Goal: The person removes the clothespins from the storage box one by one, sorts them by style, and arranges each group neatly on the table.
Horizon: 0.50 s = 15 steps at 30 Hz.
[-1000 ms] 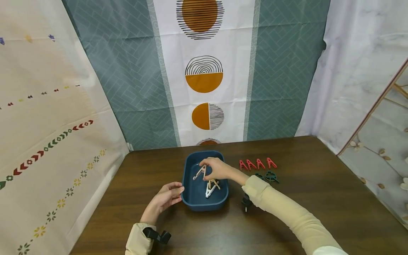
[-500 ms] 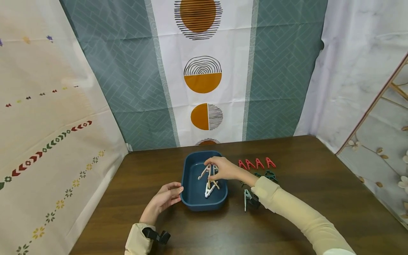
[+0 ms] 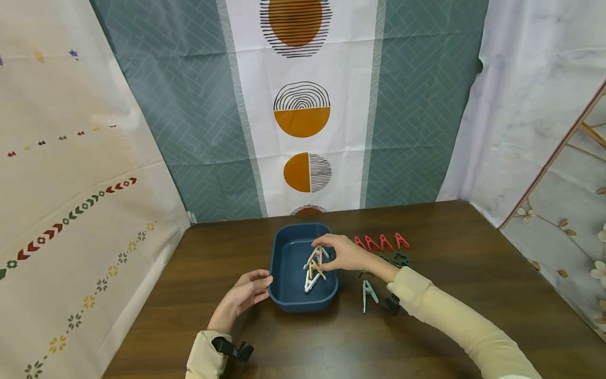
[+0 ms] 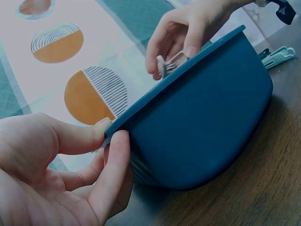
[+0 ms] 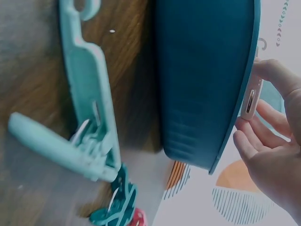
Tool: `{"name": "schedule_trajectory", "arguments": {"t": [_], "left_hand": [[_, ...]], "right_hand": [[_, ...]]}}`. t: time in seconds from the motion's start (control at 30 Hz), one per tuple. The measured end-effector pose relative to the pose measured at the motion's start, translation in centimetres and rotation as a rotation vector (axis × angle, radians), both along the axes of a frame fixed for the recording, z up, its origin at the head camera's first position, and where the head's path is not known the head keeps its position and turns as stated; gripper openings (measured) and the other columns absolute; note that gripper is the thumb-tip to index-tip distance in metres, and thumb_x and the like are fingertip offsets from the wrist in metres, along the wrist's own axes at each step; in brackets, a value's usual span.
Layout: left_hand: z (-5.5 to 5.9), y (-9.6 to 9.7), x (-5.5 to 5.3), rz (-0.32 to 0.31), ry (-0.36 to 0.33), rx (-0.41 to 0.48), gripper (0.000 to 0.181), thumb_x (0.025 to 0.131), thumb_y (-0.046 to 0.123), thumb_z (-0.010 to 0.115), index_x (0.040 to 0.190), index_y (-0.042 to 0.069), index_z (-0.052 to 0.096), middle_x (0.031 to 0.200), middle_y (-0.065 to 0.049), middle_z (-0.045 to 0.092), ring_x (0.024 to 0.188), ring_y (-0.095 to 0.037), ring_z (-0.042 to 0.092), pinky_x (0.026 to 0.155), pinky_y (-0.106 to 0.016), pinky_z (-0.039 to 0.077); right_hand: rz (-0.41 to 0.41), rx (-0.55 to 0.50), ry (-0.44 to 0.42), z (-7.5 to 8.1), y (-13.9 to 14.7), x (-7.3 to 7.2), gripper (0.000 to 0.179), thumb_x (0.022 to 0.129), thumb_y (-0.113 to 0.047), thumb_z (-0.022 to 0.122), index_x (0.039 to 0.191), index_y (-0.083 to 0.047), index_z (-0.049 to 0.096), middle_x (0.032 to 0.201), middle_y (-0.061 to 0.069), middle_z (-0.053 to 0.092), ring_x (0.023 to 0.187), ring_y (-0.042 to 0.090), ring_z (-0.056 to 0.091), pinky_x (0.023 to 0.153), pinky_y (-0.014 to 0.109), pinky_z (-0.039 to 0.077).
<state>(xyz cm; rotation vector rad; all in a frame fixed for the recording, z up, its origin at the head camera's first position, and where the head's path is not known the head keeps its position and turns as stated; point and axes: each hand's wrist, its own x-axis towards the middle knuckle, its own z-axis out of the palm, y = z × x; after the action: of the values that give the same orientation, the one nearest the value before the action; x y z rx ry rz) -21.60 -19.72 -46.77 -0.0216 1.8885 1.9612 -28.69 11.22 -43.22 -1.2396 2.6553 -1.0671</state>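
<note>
My left hand point(image 3: 247, 292) pinches the left rim of a blue plastic bin point(image 3: 282, 287) between thumb and fingers. Over the right part of the bin, my right hand point(image 3: 345, 253) holds a pale pink clothespin point(image 5: 253, 96) by its sides. Inside the bin, below that hand, lie a white clothespin point(image 3: 310, 283) and a tan one point(image 3: 314, 270); another pale clothespin beside them is partly hidden by the fingers. The left wrist view shows the right hand point(image 4: 188, 33) just beyond the bin's rim, with the inside of the bin out of sight.
On the dark wooden table point(image 3: 426, 316), right of the bin, lies a mint green clothespin point(image 3: 368, 295). Behind it are dark green clips point(image 3: 401, 260), partly covered by the right forearm. A row of several red clothespins point(image 3: 385, 242) lies farther back. Patterned cloths hang behind the table.
My right hand has moved rightward inside the bin with the pink clothespin, toward the other clothespins. The mint green clothespin has come into view from behind the right wrist. My left hand stays on the rim.
</note>
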Motion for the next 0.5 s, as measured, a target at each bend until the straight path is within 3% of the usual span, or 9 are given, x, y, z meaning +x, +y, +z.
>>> {"name": "schedule_trajectory", "arguments": {"t": [0.23, 0.37, 0.5], "left_hand": [[0.0, 0.0, -0.1, -0.004, -0.004, 0.005, 0.034, 0.096, 0.014, 0.058, 0.123, 0.001, 0.042, 0.082, 0.005, 0.057, 0.069, -0.002, 0.061, 0.067, -0.016, 0.053], [0.1, -0.1, 0.0, -0.016, 0.003, 0.011, 0.036, 0.097, 0.015, 0.058, 0.125, 0.000, 0.041, 0.083, 0.005, 0.056, 0.069, -0.002, 0.060, 0.067, -0.015, 0.053], [0.1, 0.0, 0.0, -0.010, -0.002, 0.017, 0.035, 0.096, 0.014, 0.058, 0.123, 0.000, 0.042, 0.082, 0.005, 0.056, 0.068, -0.002, 0.060, 0.066, -0.015, 0.053]], "right_hand": [[-0.017, -0.021, -0.027, 0.1, 1.9, 0.3, 0.058, 0.080, -0.021, 0.079, 0.130, -0.005, 0.055, 0.130, 0.009, 0.059, 0.122, 0.028, 0.056, 0.104, 0.044, 0.046], [-0.025, 0.001, 0.001, 0.1, 2.8, 0.4, 0.058, 0.081, -0.024, 0.079, 0.130, -0.005, 0.055, 0.129, 0.009, 0.060, 0.121, 0.028, 0.057, 0.102, 0.044, 0.047], [-0.030, 0.004, -0.003, 0.0, 3.5, 0.7, 0.057, 0.080, -0.019, 0.079, 0.130, -0.006, 0.055, 0.130, 0.010, 0.059, 0.122, 0.030, 0.056, 0.102, 0.047, 0.047]]}}
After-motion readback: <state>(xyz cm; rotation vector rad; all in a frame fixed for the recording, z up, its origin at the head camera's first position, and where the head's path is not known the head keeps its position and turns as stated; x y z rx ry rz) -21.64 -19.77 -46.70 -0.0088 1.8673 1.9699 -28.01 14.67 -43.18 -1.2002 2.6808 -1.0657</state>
